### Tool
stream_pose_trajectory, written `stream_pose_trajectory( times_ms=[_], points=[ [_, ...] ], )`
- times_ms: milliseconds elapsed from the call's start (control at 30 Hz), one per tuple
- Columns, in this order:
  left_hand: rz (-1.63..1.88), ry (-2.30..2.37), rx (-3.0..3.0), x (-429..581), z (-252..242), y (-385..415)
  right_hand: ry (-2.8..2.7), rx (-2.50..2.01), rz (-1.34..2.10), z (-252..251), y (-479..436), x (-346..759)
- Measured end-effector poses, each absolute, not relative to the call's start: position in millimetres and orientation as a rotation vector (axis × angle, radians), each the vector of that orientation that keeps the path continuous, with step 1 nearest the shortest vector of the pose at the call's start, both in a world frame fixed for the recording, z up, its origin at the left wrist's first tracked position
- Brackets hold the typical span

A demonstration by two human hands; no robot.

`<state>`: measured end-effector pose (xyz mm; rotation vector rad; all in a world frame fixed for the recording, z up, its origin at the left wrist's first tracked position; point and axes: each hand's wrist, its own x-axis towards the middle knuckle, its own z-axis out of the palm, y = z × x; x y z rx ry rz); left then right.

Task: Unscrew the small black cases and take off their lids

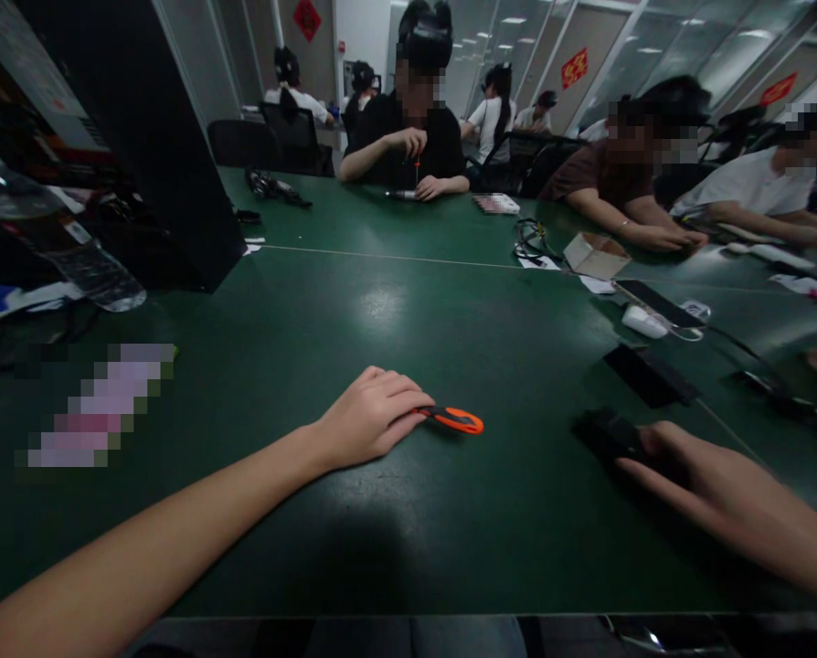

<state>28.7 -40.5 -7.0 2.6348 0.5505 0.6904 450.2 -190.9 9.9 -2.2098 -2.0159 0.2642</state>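
My left hand (377, 411) rests low over the green table with its fingers closed around a tool with an orange-and-black handle (460, 419). The handle's rounded end points right, and the rest of the tool is hidden under the fingers, so its kind does not show. On the right, my right hand (716, 475) is slightly blurred and grips a small black box-like object (610, 433) between thumb and fingers, close to the tabletop. Just beyond that hand lies a flat black object (648, 375).
A plastic bottle (72, 238) and a pixelated pink packet (103, 407) lie at left beside a black pillar (154, 137). At right are a phone (659, 303), a white charger (645, 321), an open small box (597, 255) and cables (532, 239). Co-workers sit across the table.
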Motion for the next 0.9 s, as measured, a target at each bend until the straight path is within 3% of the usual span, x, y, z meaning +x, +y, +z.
stream_pose_trajectory(
  times_ms=[100,200,333,467,700,900],
  points=[
    [0.893,0.596,2.493,28.9,-6.4,-42.3,-2.203,-1.81,0.393,30.2,-158.9,373.3],
    [1.089,0.624,2.355,29.6,-4.9,-44.6,-2.313,-1.48,0.305,42.7,-126.0,316.8],
    [1.156,0.652,2.252,30.2,-1.7,-47.7,-2.336,-1.215,0.372,53.3,-91.9,268.3],
    [1.099,0.663,2.175,30.5,-0.6,-48.5,-2.246,-1.135,0.487,62.5,-75.3,250.7],
    [0.778,0.701,2.144,31.4,1.9,-43.0,-1.909,-1.386,0.107,101.6,-66.7,268.0],
    [0.658,0.694,2.131,31.3,8.4,-42.4,-2.148,-1.122,-0.09,127.3,-61.5,260.2]
  ],
)
